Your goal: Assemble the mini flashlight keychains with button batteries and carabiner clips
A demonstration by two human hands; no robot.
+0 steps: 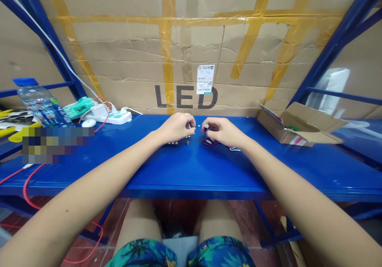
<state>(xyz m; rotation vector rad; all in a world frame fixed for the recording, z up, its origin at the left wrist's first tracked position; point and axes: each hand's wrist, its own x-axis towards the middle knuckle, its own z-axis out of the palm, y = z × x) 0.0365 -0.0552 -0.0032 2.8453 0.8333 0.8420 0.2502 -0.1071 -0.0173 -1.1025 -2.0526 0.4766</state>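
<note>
- In the head view, a blue table (pixel 191 173) carries an open box (pixel 291 133) of brown cardboard, with something green inside it.
- The right hand (pixel 222 131) is left of the open box, its fingers closed on a small cylinder (pixel 206 127) — dark on the side, with a pale round end facing up.
- The left hand (pixel 176 127) is farther left of the open box, apart from the right hand, with only a narrow gap between them. Its thumb and fingers curl towards each other beside tiny shiny bits; I cannot tell whether they grip anything.
- Small metal pieces (pixel 173 143) lie below the left hand, left of the open box, with a single metal piece (pixel 188 142) just beside them.
- Purple clips (pixel 209 142) lie under the right hand, between those pieces and the open box; a silver clip (pixel 234 149) lies closer to the box.
- Far left of the open box are a white power strip (pixel 117 117) and a bottle (pixel 44 106) with a blue cap — the bottle is the farther one.
- Behind the open box, a large cardboard sheet (pixel 125 64) bears yellow tape, a label (pixel 205 79) and the letters "LED".
</note>
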